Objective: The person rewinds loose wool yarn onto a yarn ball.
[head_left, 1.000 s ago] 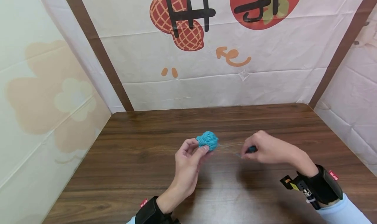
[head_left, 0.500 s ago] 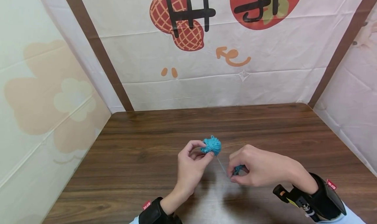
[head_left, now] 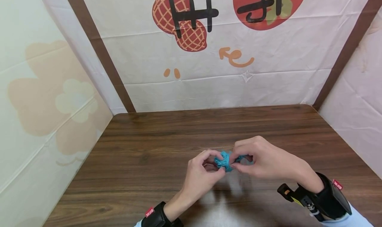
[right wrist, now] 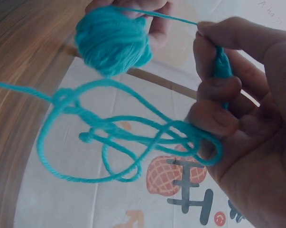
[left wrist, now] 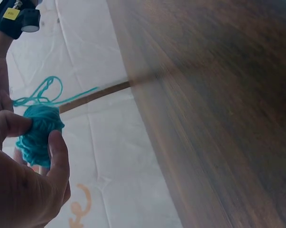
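Note:
A small ball of turquoise yarn (head_left: 224, 161) is pinched between the thumb and fingers of my left hand (head_left: 203, 174), above the table. Close against its right side, my right hand (head_left: 264, 160) pinches the yarn strand. In the right wrist view the strand runs taut from the yarn ball (right wrist: 112, 42) to the thumb and forefinger of the right hand (right wrist: 247, 90). Its other fingers curl round more yarn, and loose loops (right wrist: 109, 128) hang from them. The left wrist view shows the left fingers holding the ball (left wrist: 41, 135), with a loop and a loose end beyond.
The brown wooden table (head_left: 134, 174) lies under both hands. Behind it hangs a white printed cloth (head_left: 209, 91), with another cloth (head_left: 53, 104) at the left side. Each wrist wears a black strap (head_left: 331, 197) with a camera.
The right hand came in toward the left and downward, then up against the yarn ball. The left hand has moved slightly right and down, and the ball has turned in its fingers.

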The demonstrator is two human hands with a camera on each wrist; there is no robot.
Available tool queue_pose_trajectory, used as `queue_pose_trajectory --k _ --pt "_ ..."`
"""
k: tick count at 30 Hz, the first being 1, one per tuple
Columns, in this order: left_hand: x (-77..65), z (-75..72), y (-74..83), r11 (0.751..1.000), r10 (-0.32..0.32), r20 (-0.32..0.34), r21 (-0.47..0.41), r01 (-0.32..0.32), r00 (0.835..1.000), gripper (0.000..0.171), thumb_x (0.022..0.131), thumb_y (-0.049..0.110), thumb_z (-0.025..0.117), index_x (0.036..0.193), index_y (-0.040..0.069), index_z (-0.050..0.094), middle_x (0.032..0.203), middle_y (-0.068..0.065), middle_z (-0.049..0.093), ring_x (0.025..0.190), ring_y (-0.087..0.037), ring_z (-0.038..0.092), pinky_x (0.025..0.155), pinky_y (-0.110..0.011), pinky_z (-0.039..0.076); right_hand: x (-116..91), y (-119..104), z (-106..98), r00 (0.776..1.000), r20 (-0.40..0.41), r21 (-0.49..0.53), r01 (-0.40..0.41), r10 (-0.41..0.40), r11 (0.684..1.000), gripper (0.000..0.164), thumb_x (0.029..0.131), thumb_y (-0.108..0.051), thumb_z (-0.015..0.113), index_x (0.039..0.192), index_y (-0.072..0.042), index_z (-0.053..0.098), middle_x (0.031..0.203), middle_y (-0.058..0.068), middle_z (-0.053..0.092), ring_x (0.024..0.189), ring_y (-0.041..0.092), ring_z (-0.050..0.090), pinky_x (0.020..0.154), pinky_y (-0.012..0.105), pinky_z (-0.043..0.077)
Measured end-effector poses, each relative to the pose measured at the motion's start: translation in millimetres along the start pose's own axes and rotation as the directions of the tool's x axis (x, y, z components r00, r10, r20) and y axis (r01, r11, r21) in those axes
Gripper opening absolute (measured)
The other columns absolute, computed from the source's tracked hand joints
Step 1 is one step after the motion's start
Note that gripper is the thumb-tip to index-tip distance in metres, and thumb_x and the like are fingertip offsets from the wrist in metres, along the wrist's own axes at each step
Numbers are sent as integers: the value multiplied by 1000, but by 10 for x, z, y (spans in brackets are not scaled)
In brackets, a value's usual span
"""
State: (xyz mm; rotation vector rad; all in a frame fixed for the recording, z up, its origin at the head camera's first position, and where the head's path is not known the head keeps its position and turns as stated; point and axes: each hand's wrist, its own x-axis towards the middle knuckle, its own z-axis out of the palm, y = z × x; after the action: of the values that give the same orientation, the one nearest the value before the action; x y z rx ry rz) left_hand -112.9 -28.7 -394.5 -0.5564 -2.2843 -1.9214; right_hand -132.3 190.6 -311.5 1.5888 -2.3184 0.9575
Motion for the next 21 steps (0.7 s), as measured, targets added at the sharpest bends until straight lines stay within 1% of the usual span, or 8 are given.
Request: queue_pose_trajectory --k 3,7,10,14,21 --pt "-2 5 -1 1000 8 27 -6 -8 1000 25 81 -3 75 100 14 70 105 -5 73 87 -10 72 77 -25 63 -2 57 -12 999 -45 -9 1 -2 1000 24 87 1 75 95 -22 74 86 -14 66 69 -5 51 56 8 42" --pt "-3 10 -3 1000 16 44 2 -17 999 25 81 -2 74 99 14 69 105 -5 73 86 -12 72 76 -26 64 -2 149 -23 996 -85 -52 -34 29 998 22 86 -2 79 94 -22 75 88 -18 67 66 -7 49 53 8 41" --pt "12 8 -5 1000 10 51 6 -10 999 24 82 -2 74 99 15 69 105 -4 72 85 -10 71 76 -25 64 6 235 -30 993 -109 -81 -48 39 996 21 84 -3 80 92 -22 75 87 -18 66 62 -9 46 52 8 40" --pt "30 -2 2 1000 -13 62 -6 14 998 24 82 -2 74 98 15 69 104 -5 72 84 -9 71 76 -24 63 11 342 -42 989 -140 -90 -62 49 994 22 83 -1 81 92 -21 76 86 -18 68 58 -9 43 51 8 39" --pt "68 -16 6 999 -35 76 -11 36 997 23 81 -2 74 98 14 69 103 -5 72 84 -10 71 75 -24 63 17 497 -81 981 -170 -76 -107 93 991 31 83 -1 81 95 -30 76 85 -20 68 55 -8 39 49 9 35"
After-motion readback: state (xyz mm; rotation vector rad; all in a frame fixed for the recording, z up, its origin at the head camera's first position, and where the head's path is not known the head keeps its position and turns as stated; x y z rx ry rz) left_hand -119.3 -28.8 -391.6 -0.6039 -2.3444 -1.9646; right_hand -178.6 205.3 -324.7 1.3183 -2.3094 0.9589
